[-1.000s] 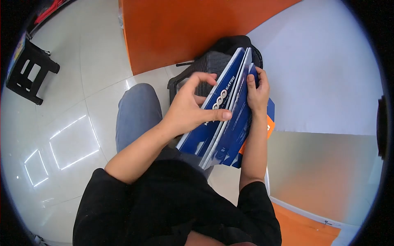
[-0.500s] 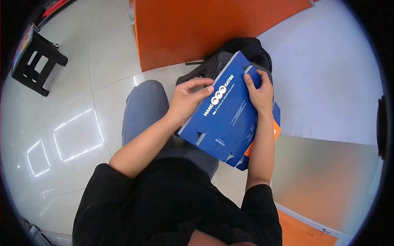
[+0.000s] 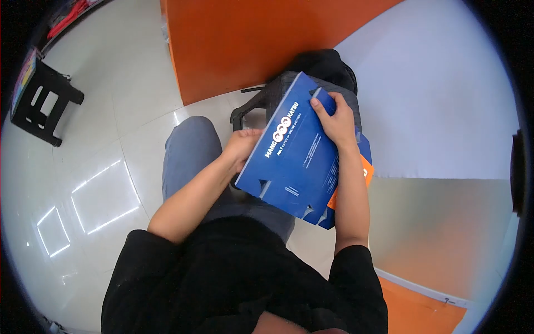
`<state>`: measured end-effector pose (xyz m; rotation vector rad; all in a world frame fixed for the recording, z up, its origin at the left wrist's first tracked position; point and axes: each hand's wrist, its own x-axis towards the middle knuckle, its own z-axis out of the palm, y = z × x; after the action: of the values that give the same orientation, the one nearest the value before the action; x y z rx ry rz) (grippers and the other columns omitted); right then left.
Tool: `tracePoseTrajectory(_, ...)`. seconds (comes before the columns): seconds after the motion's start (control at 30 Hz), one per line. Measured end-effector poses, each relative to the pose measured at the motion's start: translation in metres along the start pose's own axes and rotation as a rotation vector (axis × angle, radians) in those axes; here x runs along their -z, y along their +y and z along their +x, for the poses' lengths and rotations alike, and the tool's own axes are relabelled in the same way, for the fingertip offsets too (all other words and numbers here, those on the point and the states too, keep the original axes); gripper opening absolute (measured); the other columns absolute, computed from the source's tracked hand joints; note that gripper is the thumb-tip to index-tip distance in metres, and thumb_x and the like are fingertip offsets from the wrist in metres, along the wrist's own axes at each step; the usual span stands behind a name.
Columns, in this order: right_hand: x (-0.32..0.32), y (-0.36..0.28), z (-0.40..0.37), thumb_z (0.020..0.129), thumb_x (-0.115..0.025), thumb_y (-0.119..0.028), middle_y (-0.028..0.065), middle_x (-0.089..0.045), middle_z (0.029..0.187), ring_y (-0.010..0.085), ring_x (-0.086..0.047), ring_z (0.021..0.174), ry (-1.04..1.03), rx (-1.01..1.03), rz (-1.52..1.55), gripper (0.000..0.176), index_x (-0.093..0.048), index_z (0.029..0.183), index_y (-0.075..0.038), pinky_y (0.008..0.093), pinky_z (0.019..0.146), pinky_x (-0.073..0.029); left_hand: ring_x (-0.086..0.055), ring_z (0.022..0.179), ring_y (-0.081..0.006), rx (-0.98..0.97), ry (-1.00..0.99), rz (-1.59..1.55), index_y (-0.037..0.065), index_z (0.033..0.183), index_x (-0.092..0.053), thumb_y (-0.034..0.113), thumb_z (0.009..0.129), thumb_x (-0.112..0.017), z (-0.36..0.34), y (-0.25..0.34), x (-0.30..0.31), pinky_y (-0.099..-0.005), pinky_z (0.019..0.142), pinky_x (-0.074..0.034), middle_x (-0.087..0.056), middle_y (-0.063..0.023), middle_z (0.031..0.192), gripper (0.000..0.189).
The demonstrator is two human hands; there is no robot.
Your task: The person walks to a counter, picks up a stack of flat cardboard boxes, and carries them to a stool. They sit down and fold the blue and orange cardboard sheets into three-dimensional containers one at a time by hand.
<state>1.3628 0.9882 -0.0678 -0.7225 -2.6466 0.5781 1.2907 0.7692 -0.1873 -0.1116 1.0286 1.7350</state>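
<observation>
Flat blue cardboard (image 3: 295, 161) printed with white lettering and three round logos lies tilted over the lap. My right hand (image 3: 336, 119) grips its upper right edge, thumb on top and fingers wrapped round behind. At the left edge is my left hand (image 3: 243, 147), its fingers partly hidden under the cardboard, so what they do there does not show. An orange printed piece (image 3: 366, 171) sticks out beside my right forearm, with more blue card around it.
A black stool (image 3: 44, 103) stands on the tiled floor at the far left. An orange panel (image 3: 250, 44) rises ahead. Behind the cardboard are a dark bag (image 3: 328, 64) and a dark seat. A pale surface (image 3: 428, 106) spans the right.
My left hand has moved from the top face of the cardboard to its left edge, fingers now going underneath. The view has shifted slightly, and my right hand keeps its grip.
</observation>
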Motion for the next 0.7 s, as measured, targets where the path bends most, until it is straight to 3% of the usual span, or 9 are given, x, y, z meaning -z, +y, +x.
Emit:
tracePoseTrajectory(0.23, -0.001, -0.002, 0.000, 0.080, -0.071, -0.059, 0.0265, -0.069, 0.101, 0.0393, -0.067, 0.097, -0.033, 0.018, -0.033, 0.068, -0.064, 0.112, 0.001, 0.0436, 0.086, -0.051, -0.073, 0.085, -0.0244, 0.179, -0.357, -0.434, -0.008, 0.119, -0.059, 0.008, 0.099, -0.053, -0.003, 0.012, 0.003, -0.0370, 0.074, -0.063, -0.071, -0.0204, 0.102, 0.026)
tracePoseTrajectory(0.33, -0.002, 0.000, 0.000, 0.080, -0.071, -0.059, 0.0267, -0.069, 0.101, 0.0398, -0.067, 0.097, -0.015, 0.035, -0.047, 0.068, -0.064, 0.112, 0.001, 0.0437, 0.086, -0.051, -0.073, 0.084, -0.0253, 0.355, -0.394, -0.466, -0.008, 0.120, -0.057, 0.006, 0.099, -0.052, 0.005, 0.002, 0.008, -0.0394, 0.076, -0.063, -0.070, -0.0209, 0.103, 0.026)
tracePoseTrajectory(0.43, -0.005, 0.002, 0.001, 0.080, -0.071, -0.058, 0.0267, -0.069, 0.101, 0.0404, -0.067, 0.097, -0.004, 0.050, -0.048, 0.067, -0.064, 0.111, 0.001, 0.0440, 0.086, -0.052, -0.073, 0.082, -0.0249, 0.281, -0.429, -0.368, -0.008, 0.116, -0.059, 0.006, 0.098, -0.053, 0.011, 0.001, 0.012, -0.0396, 0.073, -0.063, -0.070, -0.0204, 0.101, 0.023)
tracePoseTrajectory(0.53, -0.003, -0.001, 0.001, 0.080, -0.071, -0.057, 0.0270, -0.068, 0.102, 0.0408, -0.066, 0.098, -0.042, 0.028, -0.031, 0.066, -0.064, 0.112, 0.000, 0.0443, 0.087, -0.051, -0.073, 0.078, -0.0241, 0.191, -0.157, 0.021, -0.006, 0.108, -0.063, 0.007, 0.096, -0.056, 0.000, 0.008, 0.005, -0.0393, 0.067, -0.063, -0.070, -0.0192, 0.098, 0.019)
tracePoseTrajectory(0.7, -0.001, 0.002, -0.001, 0.079, -0.071, -0.058, 0.0278, -0.067, 0.105, 0.0420, -0.066, 0.101, -0.026, 0.056, -0.085, 0.068, -0.063, 0.112, 0.001, 0.0456, 0.088, -0.051, -0.070, 0.072, -0.0196, 0.103, -0.047, 0.255, -0.003, 0.105, -0.069, 0.007, 0.090, -0.063, -0.026, -0.012, 0.016, -0.0327, 0.060, -0.058, -0.071, -0.0146, 0.092, 0.018)
